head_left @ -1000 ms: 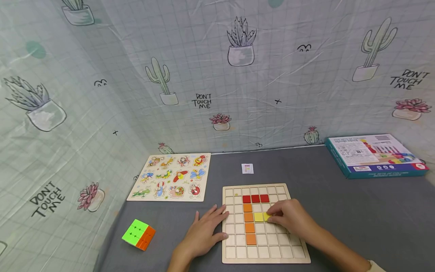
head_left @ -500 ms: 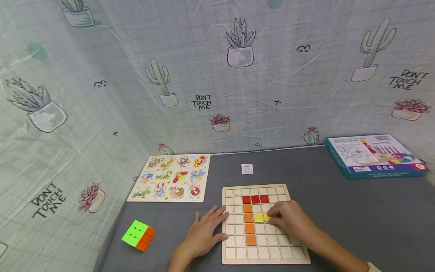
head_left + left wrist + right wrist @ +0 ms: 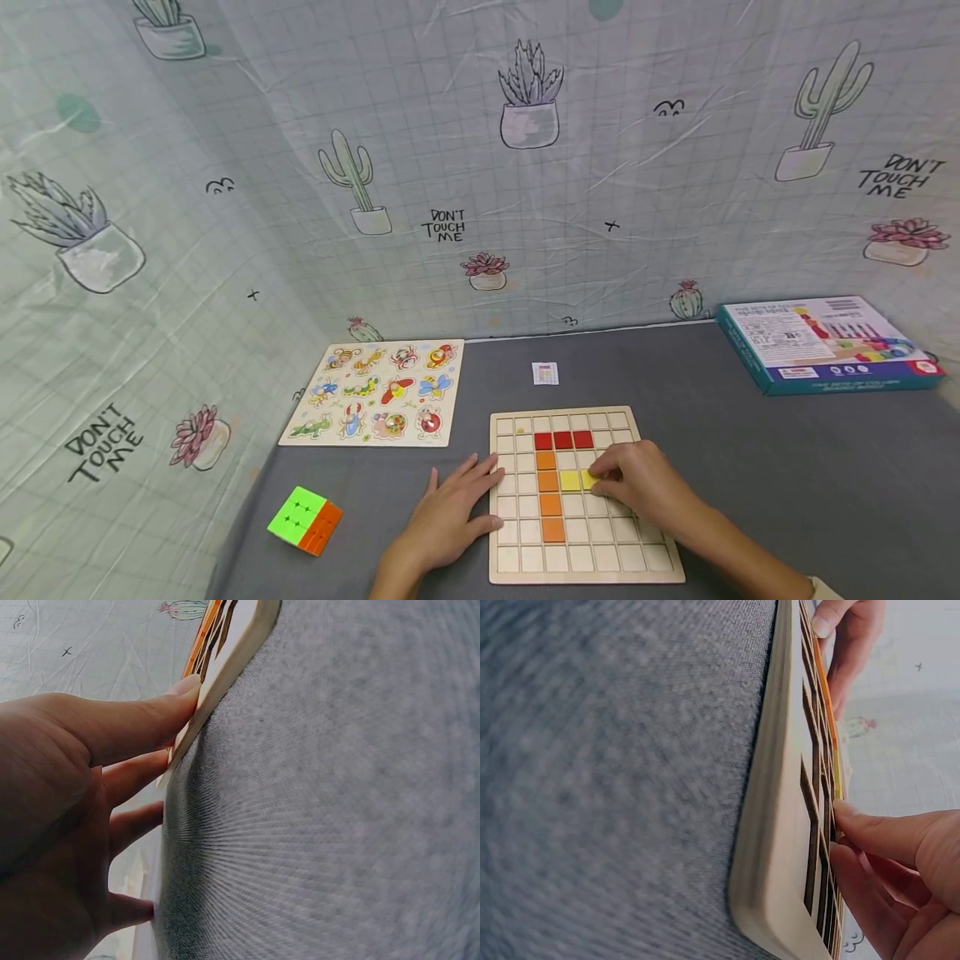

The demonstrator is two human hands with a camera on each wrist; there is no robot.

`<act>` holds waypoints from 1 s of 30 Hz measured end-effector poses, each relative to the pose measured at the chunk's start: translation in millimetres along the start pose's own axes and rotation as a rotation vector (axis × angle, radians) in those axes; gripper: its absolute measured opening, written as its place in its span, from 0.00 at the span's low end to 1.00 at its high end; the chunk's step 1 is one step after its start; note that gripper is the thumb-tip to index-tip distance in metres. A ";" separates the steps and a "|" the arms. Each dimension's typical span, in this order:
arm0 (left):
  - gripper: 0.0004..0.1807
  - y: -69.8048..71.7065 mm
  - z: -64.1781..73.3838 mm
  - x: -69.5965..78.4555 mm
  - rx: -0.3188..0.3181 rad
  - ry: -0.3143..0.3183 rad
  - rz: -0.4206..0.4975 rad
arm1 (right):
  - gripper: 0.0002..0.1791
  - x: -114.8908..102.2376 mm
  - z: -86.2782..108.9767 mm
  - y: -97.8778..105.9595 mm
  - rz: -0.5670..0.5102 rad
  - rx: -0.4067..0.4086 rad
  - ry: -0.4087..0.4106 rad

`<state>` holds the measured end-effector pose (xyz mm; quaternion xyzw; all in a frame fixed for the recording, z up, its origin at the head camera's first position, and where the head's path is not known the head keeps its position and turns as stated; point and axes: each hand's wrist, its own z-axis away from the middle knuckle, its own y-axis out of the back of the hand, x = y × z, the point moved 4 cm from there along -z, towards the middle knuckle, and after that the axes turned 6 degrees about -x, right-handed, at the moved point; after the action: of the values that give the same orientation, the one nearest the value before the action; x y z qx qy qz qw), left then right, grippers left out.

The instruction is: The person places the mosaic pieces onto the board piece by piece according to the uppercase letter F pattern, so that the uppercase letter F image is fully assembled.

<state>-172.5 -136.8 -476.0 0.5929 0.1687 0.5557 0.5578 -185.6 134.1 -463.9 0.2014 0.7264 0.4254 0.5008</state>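
A wooden grid board (image 3: 622, 577) lies on the grey table. Three red tiles (image 3: 562, 440) form a row near its top, and a column of several orange tiles (image 3: 551, 505) runs below the leftmost one. To the right of that column sits a yellow tile (image 3: 570, 481). My right hand (image 3: 648, 483) pinches a second yellow tile (image 3: 588, 478) in the neighbouring cell, its thumb and fingertips covering part of it. My left hand (image 3: 446, 521), fingers spread, rests against the board's left edge; in the left wrist view its thumb (image 3: 142, 724) touches the rim.
A small printed card (image 3: 545, 373) lies behind the board. At the back left is an insect picture puzzle (image 3: 415, 398), with a green and orange puzzle cube (image 3: 303, 518) nearer. A teal-edged box (image 3: 832, 346) stands back right, before a patterned curtain (image 3: 600, 167).
The right hand's fingertips have shifted very slightly over the second yellow tile, which stays in its cell. My left hand has not moved.
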 end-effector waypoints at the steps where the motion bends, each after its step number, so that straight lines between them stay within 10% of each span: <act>1: 0.35 0.0 0.0 -0.2 -0.001 0.001 0.000 | 0.10 0.1 -0.1 -0.1 -0.003 0.000 -0.002; 18: 0.35 7.4 0.5 5.9 0.057 -0.090 0.056 | 0.22 8.7 20.7 9.9 -0.098 0.015 -0.049; 30: 0.41 112.2 10.1 37.6 0.507 -0.210 -0.193 | 0.36 11.5 4.5 88.4 0.169 0.218 0.007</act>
<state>-198.8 -146.7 -360.6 0.7487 0.2992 0.3759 0.4567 -198.1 193.4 -398.5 0.3135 0.7507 0.3852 0.4356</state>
